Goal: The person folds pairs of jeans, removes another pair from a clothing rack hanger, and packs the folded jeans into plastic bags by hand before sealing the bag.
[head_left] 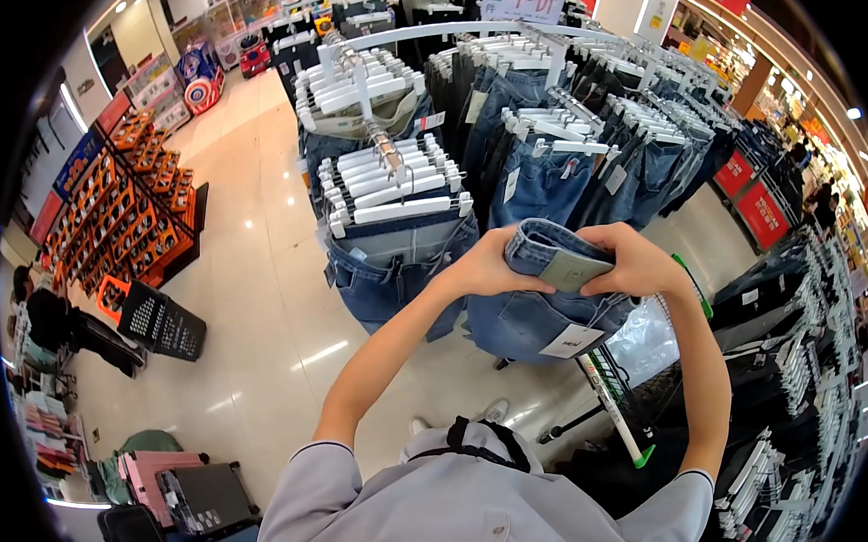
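Observation:
Both my hands grip a pair of blue jeans [511, 321] by the waistband, in front of me. At the left end of the waistband, my left hand [492, 263] is closed with the thumb along the front. My right hand [637, 263] pinches the other end, beside a grey-green waist patch [570, 271]. A white paper tag [573, 341] hangs over the back pocket. Behind the jeans, several denim garments hang on white hangers [399, 179] from a metal rack [369, 92].
A shopping cart [613, 401] with clear plastic [642, 336] stands beneath the jeans. More racks of dark trousers [767, 321] line the right. At left are a black basket [165, 321], an orange display stand [121, 212], a person [69, 320] and suitcases [206, 497].

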